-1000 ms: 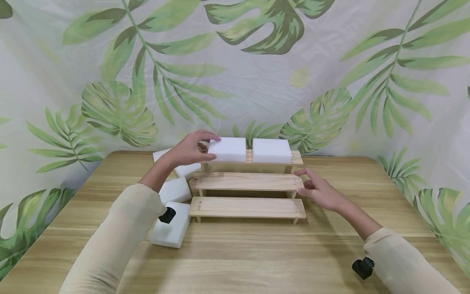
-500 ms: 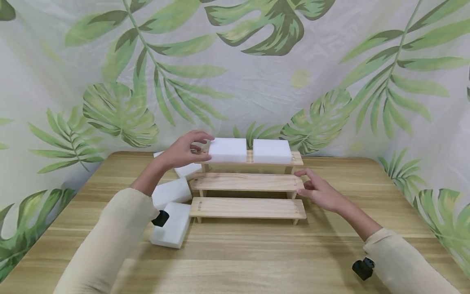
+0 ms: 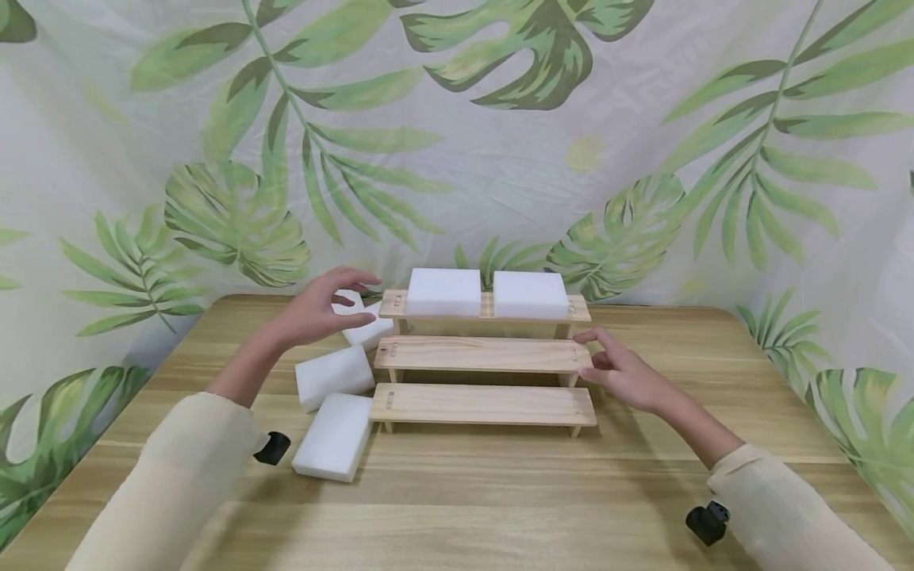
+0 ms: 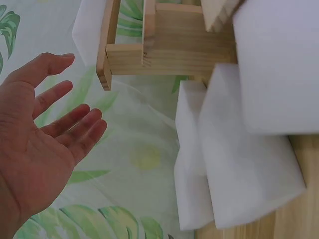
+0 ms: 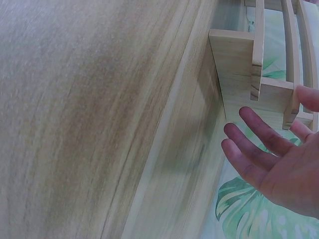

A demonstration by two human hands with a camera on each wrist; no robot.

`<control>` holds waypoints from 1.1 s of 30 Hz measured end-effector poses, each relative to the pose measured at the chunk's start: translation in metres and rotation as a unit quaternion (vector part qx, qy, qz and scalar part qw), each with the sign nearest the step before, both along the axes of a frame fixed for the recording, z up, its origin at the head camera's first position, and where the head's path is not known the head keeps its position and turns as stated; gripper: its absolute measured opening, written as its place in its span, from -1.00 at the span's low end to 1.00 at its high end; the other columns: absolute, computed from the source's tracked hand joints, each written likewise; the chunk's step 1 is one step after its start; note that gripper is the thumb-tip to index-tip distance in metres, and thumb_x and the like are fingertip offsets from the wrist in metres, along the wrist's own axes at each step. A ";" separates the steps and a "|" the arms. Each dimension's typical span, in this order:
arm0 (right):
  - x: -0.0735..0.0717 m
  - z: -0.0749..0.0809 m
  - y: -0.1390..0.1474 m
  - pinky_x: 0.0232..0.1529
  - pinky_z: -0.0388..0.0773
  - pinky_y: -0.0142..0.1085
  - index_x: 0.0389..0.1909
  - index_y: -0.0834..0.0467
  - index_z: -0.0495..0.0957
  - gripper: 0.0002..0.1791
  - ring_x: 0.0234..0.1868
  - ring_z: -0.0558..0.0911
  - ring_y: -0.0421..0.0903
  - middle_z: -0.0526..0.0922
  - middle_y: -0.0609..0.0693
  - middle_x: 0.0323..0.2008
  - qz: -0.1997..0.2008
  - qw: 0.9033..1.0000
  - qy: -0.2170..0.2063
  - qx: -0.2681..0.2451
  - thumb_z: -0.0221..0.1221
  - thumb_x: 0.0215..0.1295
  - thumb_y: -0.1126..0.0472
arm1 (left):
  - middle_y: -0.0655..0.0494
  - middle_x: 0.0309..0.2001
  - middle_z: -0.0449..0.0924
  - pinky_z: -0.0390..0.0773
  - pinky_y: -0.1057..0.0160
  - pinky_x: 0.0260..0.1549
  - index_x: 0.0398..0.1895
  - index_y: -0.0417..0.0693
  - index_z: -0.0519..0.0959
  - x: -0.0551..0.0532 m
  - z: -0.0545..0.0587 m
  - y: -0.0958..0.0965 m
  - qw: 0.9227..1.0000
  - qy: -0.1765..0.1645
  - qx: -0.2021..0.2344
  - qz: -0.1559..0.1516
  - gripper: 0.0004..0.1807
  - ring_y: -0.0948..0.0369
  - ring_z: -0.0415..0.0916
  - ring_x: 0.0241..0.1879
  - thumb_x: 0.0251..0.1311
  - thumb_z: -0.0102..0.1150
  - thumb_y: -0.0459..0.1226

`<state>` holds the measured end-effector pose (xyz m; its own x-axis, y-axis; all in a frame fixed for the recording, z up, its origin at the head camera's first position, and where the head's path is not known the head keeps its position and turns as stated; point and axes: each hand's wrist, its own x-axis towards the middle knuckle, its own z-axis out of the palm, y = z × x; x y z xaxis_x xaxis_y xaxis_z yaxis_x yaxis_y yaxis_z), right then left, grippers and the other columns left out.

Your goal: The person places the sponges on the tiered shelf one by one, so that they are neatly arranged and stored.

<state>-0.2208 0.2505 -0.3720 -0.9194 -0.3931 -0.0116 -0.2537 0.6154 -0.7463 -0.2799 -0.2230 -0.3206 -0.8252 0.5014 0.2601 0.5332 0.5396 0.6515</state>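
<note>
A three-tier wooden step shelf [image 3: 482,403] stands on the table, its top tier carrying two white foam blocks [image 3: 444,292] [image 3: 530,293] side by side. My left hand [image 3: 314,311] hovers left of that tier, fingers apart and holding nothing; the left wrist view shows its bare palm [image 4: 40,144]. With thumb and index finger, my right hand [image 3: 628,374] holds the right end of the middle tier. Its other fingers extend loosely below the planks in the right wrist view, where the hand [image 5: 284,169] lies close beside the shelf end [image 5: 232,47].
Several more white foam blocks lie left of the shelf, one near the front [image 3: 334,438] and another just behind it [image 3: 334,376]. The wooden table [image 3: 471,507] meets a leaf-patterned cloth [image 3: 500,182] at the back.
My left hand has let go of the left block on the top tier and drawn away to the left. The right hand stays in place on the shelf.
</note>
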 end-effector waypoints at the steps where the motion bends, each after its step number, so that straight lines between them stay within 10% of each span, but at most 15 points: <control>1: 0.000 0.000 0.000 -0.03 0.56 0.01 0.44 0.25 0.20 -0.45 -0.02 0.71 0.17 0.74 0.27 -0.11 0.000 1.000 0.000 0.000 0.11 0.54 0.24 | -0.30 0.26 0.47 0.53 -0.23 0.16 0.31 -0.36 0.48 0.002 -0.001 -0.003 1.000 0.001 -0.005 0.001 -0.45 -0.20 0.45 0.24 0.28 0.37 -0.40; 33: 0.001 0.001 0.000 -0.09 0.56 -0.05 0.45 0.24 0.18 -0.44 -0.05 0.71 0.17 0.73 0.26 -0.12 0.001 1.000 -0.003 0.001 0.10 0.55 0.21 | -0.14 0.06 0.62 0.57 -0.20 0.00 0.02 -0.26 0.69 0.029 -0.059 -0.057 0.995 -0.032 -0.089 -0.029 -0.59 -0.16 0.50 0.10 0.10 0.56 -0.32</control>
